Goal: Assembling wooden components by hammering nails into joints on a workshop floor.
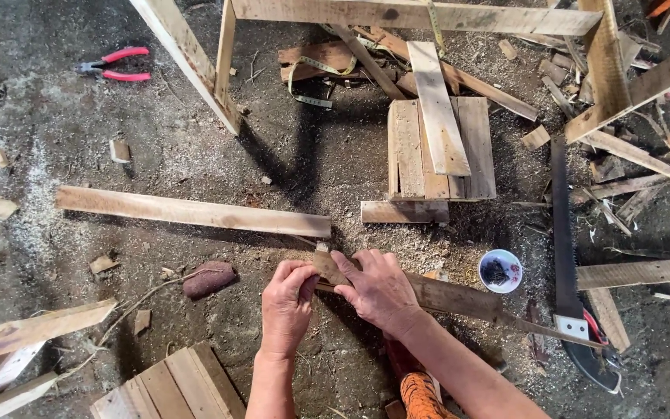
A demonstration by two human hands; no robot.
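Dusty grey ground strewn with sawdust and wood offcuts spreads beneath us. Our left hand and right hand meet low in the middle, both on a dark, weathered strip of wood that runs from between our hands out to the right, narrowing toward its far end. The strip's near end sits under the right palm, whose fingers lie flat and spread across it; the left fingers curl closed around that same end, thumb tucked against the wood. Its surface is brown, rough and stained, darker than the pale plank lying just beyond our hands. A small white cup with dark contents stands just past the strip on the right, near a long saw. Red-handled pliers lie well apart at upper left, and a low wooden stool stands ahead.
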